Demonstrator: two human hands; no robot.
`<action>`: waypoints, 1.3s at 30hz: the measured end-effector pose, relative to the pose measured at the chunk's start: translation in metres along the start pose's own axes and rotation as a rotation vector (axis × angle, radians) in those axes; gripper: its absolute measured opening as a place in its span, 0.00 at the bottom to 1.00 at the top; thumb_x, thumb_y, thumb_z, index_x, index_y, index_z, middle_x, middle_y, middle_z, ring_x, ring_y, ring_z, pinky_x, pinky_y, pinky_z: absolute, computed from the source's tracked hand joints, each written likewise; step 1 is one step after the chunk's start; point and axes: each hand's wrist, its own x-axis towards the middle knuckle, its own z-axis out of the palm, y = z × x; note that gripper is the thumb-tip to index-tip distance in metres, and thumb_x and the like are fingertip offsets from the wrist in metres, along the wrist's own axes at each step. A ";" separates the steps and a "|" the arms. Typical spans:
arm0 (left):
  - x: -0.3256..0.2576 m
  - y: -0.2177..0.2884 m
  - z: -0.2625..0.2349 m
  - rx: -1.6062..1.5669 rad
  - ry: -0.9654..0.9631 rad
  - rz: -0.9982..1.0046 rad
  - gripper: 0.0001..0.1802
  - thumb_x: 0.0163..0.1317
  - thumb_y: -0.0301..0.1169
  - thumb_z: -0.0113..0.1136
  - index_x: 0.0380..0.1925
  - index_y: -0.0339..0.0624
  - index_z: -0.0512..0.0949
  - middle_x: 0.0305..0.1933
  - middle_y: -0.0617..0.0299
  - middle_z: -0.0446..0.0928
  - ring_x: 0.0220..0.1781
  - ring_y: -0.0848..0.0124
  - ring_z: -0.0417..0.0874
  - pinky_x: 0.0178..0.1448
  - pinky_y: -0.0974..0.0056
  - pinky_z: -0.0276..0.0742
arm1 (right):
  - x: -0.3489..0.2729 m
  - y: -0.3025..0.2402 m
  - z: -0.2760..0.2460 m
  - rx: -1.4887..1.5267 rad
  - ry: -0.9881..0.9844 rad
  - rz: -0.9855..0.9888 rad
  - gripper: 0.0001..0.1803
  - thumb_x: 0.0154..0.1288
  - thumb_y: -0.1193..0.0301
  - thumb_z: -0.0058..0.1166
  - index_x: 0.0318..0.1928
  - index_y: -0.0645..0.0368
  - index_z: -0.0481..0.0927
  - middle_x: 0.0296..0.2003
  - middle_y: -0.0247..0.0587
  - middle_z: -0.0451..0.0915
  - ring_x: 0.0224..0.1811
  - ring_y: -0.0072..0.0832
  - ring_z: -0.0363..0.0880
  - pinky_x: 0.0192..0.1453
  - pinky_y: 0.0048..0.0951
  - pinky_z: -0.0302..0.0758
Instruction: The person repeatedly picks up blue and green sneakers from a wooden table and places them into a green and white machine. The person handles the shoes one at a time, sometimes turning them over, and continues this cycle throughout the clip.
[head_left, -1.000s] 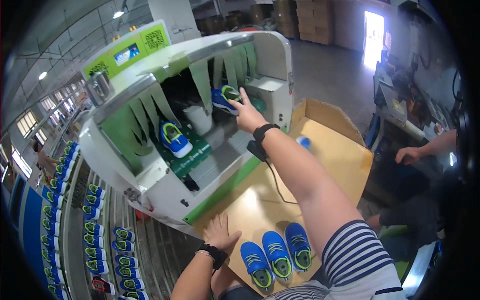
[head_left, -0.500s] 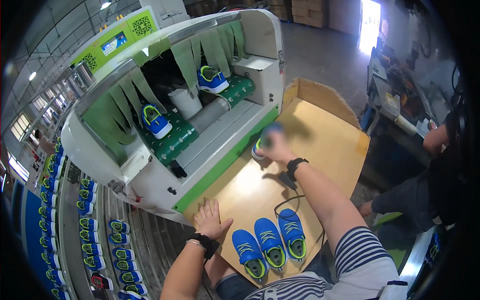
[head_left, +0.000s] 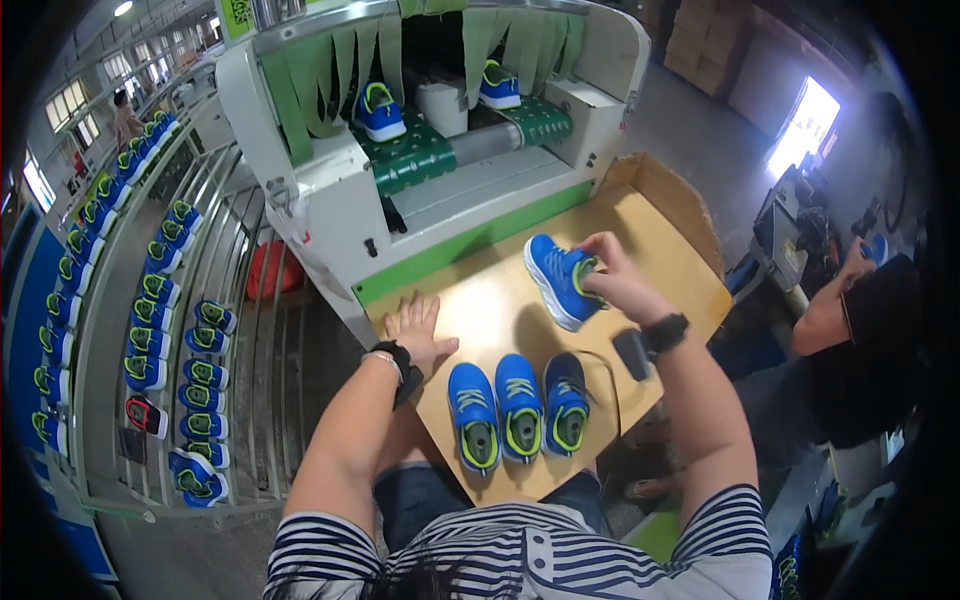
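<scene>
My right hand (head_left: 622, 283) grips a blue sneaker (head_left: 556, 277) by its lime-lined collar and holds it tilted above the wooden table (head_left: 480, 300), its white sole side showing. On the left part of the table my left hand (head_left: 416, 328) lies flat with its fingers spread, touching no shoe. Three more blue shoes stand side by side near the table's front edge: a left one (head_left: 470, 398), a middle one (head_left: 519, 390) and a right one (head_left: 566, 400). Their heels point toward me.
Beyond the table is a machine with green strip curtains (head_left: 345, 80); blue shoes (head_left: 380, 112) sit on its green belt (head_left: 405, 160). Racks (head_left: 265, 400) of shoes stand at left. A cable (head_left: 615, 385) crosses the table's right side. Another person (head_left: 850, 310) works at far right.
My right hand has brought the sneaker nearer and lifted it, turning it side-on. My left hand stays flat on the table. The view has shifted.
</scene>
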 end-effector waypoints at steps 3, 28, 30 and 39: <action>0.007 0.011 -0.025 -0.389 -0.032 0.016 0.58 0.63 0.72 0.48 0.81 0.48 0.41 0.84 0.44 0.28 0.85 0.46 0.34 0.82 0.41 0.37 | -0.064 -0.057 -0.024 -0.187 -0.019 -0.165 0.30 0.53 0.81 0.51 0.60 0.55 0.68 0.57 0.38 0.73 0.58 0.29 0.71 0.59 0.29 0.71; 0.061 0.064 -0.249 -0.779 1.265 0.042 0.53 0.56 0.40 0.69 0.75 0.33 0.51 0.78 0.34 0.48 0.79 0.42 0.52 0.80 0.51 0.53 | -0.195 0.064 0.097 0.071 0.353 0.050 0.48 0.59 0.77 0.62 0.76 0.59 0.49 0.67 0.54 0.66 0.72 0.42 0.65 0.75 0.41 0.62; 0.041 0.077 -0.220 -0.785 1.345 0.241 0.50 0.60 0.39 0.67 0.76 0.32 0.51 0.79 0.35 0.46 0.80 0.41 0.51 0.81 0.51 0.51 | -0.166 0.040 0.055 0.152 0.407 0.221 0.46 0.58 0.78 0.63 0.74 0.57 0.52 0.63 0.50 0.69 0.68 0.39 0.69 0.72 0.40 0.66; -0.031 0.032 0.003 -0.117 0.303 -0.034 0.52 0.63 0.61 0.58 0.79 0.47 0.50 0.84 0.42 0.39 0.84 0.43 0.40 0.76 0.24 0.36 | 0.142 -0.092 -0.016 -0.200 0.477 -0.621 0.29 0.64 0.67 0.67 0.62 0.59 0.71 0.60 0.50 0.76 0.65 0.36 0.74 0.70 0.33 0.67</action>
